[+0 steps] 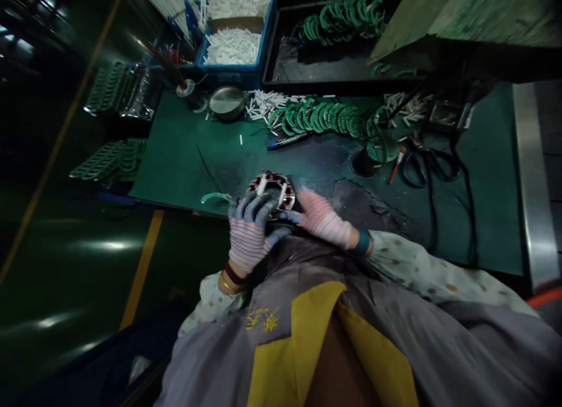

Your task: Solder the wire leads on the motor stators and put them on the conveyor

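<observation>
Copper-toned stator ring (277,177) lies just beyond the left hand (250,228), left of the right hand (322,214). Can't tell if either grips.

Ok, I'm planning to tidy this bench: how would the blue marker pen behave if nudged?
The marker pen would probably roll, since its barrel looks slim and round. It should feel light and stiff, as it appears to be plastic. Pushed toward the row of green curved pieces, it would likely soon be stopped.
</observation>
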The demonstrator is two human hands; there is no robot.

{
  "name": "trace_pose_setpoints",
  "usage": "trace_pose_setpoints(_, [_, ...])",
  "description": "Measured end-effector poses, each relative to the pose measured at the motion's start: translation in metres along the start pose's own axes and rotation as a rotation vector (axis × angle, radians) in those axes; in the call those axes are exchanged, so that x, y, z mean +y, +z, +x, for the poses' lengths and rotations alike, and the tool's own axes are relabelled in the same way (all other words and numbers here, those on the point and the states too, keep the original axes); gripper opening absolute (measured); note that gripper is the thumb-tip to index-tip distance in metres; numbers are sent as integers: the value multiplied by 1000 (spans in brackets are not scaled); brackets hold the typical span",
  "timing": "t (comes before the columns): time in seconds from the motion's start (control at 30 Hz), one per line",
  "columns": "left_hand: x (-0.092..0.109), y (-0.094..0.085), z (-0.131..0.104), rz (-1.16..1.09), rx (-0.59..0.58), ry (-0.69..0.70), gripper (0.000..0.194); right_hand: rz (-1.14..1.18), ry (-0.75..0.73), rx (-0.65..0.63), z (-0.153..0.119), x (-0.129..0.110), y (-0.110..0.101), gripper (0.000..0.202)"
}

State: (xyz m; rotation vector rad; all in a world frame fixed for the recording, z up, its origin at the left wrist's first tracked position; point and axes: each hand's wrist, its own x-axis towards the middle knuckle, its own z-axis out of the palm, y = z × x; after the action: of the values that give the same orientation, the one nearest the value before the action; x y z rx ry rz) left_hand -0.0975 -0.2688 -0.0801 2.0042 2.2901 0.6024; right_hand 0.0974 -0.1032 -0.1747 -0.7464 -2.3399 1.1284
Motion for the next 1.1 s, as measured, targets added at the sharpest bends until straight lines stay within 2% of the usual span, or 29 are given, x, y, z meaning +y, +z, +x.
trace_pose_setpoints(0.03, [-8, 8, -3, 53, 21, -127, 61, 28, -29, -55, 18, -6, 16, 95])
trace_pose_setpoints(0.1, [-32, 14, 4, 125, 71, -374, 64, 92, -116, -178, 53, -22, 44, 78])
trace_pose_setpoints(0.2, [-88, -3, 42, 173, 120, -564, 79, 210, -244, -347, 81, -51, 64, 56])
trace_pose_setpoints(0.3, [-145, -34, 83, 217, 114, -643, 97, 319, -287, -432, 72, -67, 49, 43])
trace_pose_setpoints(0.37, [-167, -50, 102, 219, 82, -654, 98, 336, -249, -422, 50, -63, 20, 39])
trace_pose_setpoints(0.4, [-172, -54, 108, 217, 88, -656, 96, 329, -215, -403, 36, -58, 1, 38])
trace_pose_setpoints(0.47, [-168, -56, 117, 207, 164, -611, 81, 308, -129, -348, 3, -43, -42, 39])
trace_pose_setpoints(0.53, [-151, -49, 130, 182, 251, -514, 59, 285, -9, -302, -30, -31, -87, 46])
trace_pose_setpoints(0.57, [-141, -43, 140, 168, 240, -480, 51, 288, 38, -265, -46, -27, -109, 49])
trace_pose_setpoints(0.6, [-130, -38, 153, 156, 181, -469, 48, 303, 74, -236, -60, -26, -130, 52])
trace_pose_setpoints(0.67, [-108, -29, 182, 149, -9, -511, 44, 346, 122, -185, -81, -25, -170, 54])
trace_pose_setpoints(0.73, [-88, -25, 209, 150, -158, -536, 41, 374, 178, -107, -96, -22, -207, 56])
trace_pose_setpoints(0.77, [-80, -26, 219, 150, -178, -523, 41, 372, 213, -32, -103, -17, -225, 58])
trace_pose_setpoints(0.83, [-67, -31, 232, 130, -244, -452, 51, 325, 284, 199, -114, 1, -259, 65])
trace_pose_setpoints(0.9, [-58, -36, 236, 152, -254, -429, 61, 207, 341, 463, -124, 28, -290, 68])
trace_pose_setpoints(0.97, [-50, -38, 236, 177, -248, -424, 63, 31, 384, 678, -127, 59, -317, 64])
trace_pose_setpoints(1.03, [-45, -34, 234, 189, -232, -427, 56, -182, 424, 785, -121, 87, -342, 54])
trace_pose_setpoints(1.1, [-43, -27, 232, 212, -146, -478, 46, -386, 460, 788, -105, 108, -366, 46])
